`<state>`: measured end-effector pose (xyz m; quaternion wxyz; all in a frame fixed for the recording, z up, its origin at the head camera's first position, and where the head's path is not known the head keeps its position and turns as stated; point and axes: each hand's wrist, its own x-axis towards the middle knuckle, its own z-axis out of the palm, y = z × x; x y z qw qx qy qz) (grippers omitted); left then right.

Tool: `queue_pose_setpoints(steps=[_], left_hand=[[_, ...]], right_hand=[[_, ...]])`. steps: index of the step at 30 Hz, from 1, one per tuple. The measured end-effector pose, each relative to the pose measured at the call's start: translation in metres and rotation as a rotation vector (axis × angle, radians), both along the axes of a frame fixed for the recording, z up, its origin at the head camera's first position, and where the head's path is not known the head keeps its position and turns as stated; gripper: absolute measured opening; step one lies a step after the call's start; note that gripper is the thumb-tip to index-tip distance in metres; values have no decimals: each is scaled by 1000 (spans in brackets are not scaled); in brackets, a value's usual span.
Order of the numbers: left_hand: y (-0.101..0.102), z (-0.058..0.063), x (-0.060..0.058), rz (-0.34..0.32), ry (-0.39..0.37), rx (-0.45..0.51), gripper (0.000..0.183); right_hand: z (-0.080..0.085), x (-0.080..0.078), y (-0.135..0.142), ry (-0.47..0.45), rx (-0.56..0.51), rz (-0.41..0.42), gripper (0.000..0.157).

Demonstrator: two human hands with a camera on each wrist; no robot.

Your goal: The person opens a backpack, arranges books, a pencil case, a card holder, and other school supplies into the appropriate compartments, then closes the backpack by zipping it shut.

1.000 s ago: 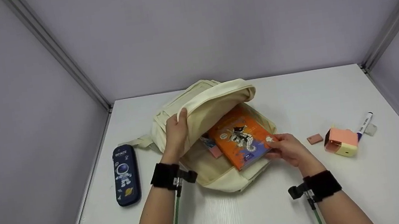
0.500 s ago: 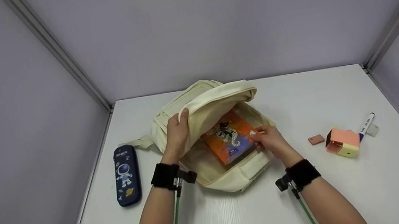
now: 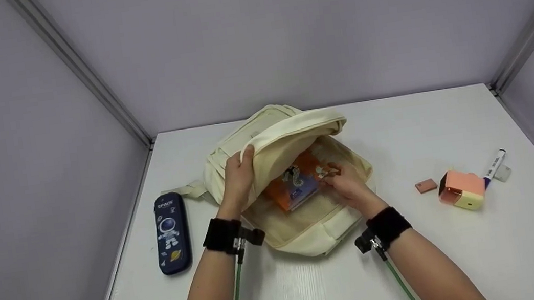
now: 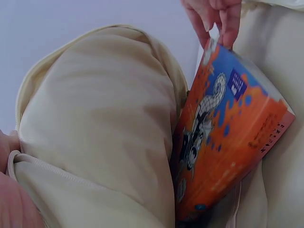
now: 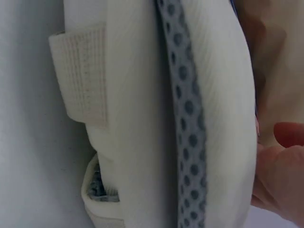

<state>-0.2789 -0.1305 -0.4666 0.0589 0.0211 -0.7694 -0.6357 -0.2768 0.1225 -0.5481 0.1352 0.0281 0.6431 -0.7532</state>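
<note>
A cream backpack [image 3: 329, 232] lies unzipped on the white table. At the left, my left hand [image 3: 239, 177] grips the edge of its raised front panel [image 3: 290, 134], thumb on top. Inside the opening is an orange and blue book [image 3: 278, 194], its far end hidden under the panel. My right hand [image 3: 349, 185] pinches the book's near right corner, also seen in the left wrist view. A pink spine [image 4: 275, 135] shows right against the orange book there. In the right wrist view the backpack's mesh-lined side [image 5: 187, 118] covers most of the scene, with part of the right hand behind it.
A navy pencil case [image 3: 173, 234] with an astronaut print lies left of the backpack. To the right are a small pink block [image 3: 426, 186], a pink and yellow box-shaped item [image 3: 462, 190], a white marker [image 3: 495, 165] and a small grey translucent piece [image 3: 503, 173].
My right hand has moved left and away from me, sliding the orange book deeper under the raised panel. The left hand keeps its grip on the panel, almost unmoved.
</note>
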Motion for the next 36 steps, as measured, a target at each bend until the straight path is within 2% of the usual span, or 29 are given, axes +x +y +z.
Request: queue_pose_setpoints(steps=[2,4,6,8,12,14,16,18,21,24,27,30,33,35,36], left_hand=[[0,0,0,-4,-2,18,41],[1,-1,1,-17,-6,49,41],[1,-2,2,-35,-13,80,42],[1,-3,2,-47,-22,109,43],[2,-3,3,-35,-29,86,41],[2,-3,3,-42,-42,66,41],[2,-3,3,-77,-58,65,41],[1,-5,5,-133,-88,77,41],[1,-9,9,-261,-115,85,39],[1,-16,14,-416,-119,41,37],[2,-23,19,-557,-111,-47,35],[1,-26,25,-684,-118,-149,36],[-1,-30,30,-770,-126,-212,32],[-3,-32,33,-777,-130,-225,36],[-5,-34,35,-755,-121,-236,39]], right_hand=[[0,0,-1,20,-27,21,60],[0,1,0,54,-6,63,61],[1,3,1,85,60,82,59],[3,6,4,123,170,92,55],[16,14,8,196,334,89,48],[26,18,11,244,369,86,44],[35,20,14,294,391,63,40],[43,22,17,358,406,17,38],[53,24,21,446,421,-94,36],[58,24,23,513,409,-191,35],[56,24,25,539,440,-238,34],[51,24,28,530,543,-228,32],[46,26,32,485,688,-150,28],[44,29,35,454,805,-65,27],[42,30,37,440,857,-20,28]])
